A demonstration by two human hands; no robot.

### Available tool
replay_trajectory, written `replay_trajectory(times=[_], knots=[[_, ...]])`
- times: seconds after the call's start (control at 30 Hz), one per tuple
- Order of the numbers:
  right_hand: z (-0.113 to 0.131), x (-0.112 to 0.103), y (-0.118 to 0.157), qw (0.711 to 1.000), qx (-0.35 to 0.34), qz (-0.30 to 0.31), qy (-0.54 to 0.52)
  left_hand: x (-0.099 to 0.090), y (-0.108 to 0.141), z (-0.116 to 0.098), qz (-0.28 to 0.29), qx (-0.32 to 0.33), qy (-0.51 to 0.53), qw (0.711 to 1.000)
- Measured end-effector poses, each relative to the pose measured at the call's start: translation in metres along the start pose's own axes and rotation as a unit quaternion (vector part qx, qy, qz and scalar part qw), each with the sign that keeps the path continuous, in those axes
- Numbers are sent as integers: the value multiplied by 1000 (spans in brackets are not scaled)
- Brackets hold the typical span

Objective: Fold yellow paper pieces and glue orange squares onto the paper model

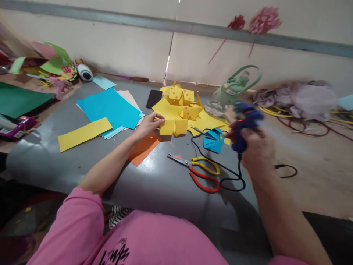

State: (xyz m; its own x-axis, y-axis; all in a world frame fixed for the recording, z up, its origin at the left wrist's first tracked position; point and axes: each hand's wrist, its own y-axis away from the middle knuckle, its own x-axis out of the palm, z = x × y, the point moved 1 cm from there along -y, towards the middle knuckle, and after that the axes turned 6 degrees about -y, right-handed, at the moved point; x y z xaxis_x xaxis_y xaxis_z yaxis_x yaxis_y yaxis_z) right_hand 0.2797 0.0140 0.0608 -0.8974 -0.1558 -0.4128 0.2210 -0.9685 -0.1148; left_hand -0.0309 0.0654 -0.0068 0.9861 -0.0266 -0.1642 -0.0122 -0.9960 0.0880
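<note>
My left hand (150, 125) pinches the left edge of a folded yellow paper piece (173, 127), which has a slit or fold at its lower middle. Raised at the right, my right hand (257, 141) grips a dark blue glue gun (244, 125) with a small red light; it is blurred by motion. From its base a black cord (231, 175) loops down onto the table. Behind the yellow piece stand yellow folded shapes with orange dots (180, 95). Scissors (197, 165) with one red and one yellow handle lie open in front. A cut blue paper piece (213, 141) sits between my hands.
Blue sheets (109, 108), a yellow strip (84, 134) and an orange sheet (143, 149) lie at the left of the grey table (132, 187). A black phone (154, 98) and a green bottle (231, 86) are at the back. Crumpled cloth and cables (300, 97) lie at the right.
</note>
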Motion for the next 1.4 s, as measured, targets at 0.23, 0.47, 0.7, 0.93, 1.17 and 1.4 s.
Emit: replay_trajectory(times=[0.23,0.47,0.7,0.93,1.17,1.4], knots=[[7,71,-3,981,34,59,-183,6,6,-5,35,-13,27,999],[0,82,-12,970,59,106,-209,6,5,-2,63,-13,51,997],[-10,94,-11,973,34,144,-176,11,5,-2,55,-27,64,996],[-17,94,-13,987,-15,126,-103,13,8,-5,52,-35,81,995],[-22,95,-15,989,-14,130,-64,15,8,-4,59,-36,92,993],[-22,95,-15,991,-13,124,-46,15,8,-4,65,-29,99,993]])
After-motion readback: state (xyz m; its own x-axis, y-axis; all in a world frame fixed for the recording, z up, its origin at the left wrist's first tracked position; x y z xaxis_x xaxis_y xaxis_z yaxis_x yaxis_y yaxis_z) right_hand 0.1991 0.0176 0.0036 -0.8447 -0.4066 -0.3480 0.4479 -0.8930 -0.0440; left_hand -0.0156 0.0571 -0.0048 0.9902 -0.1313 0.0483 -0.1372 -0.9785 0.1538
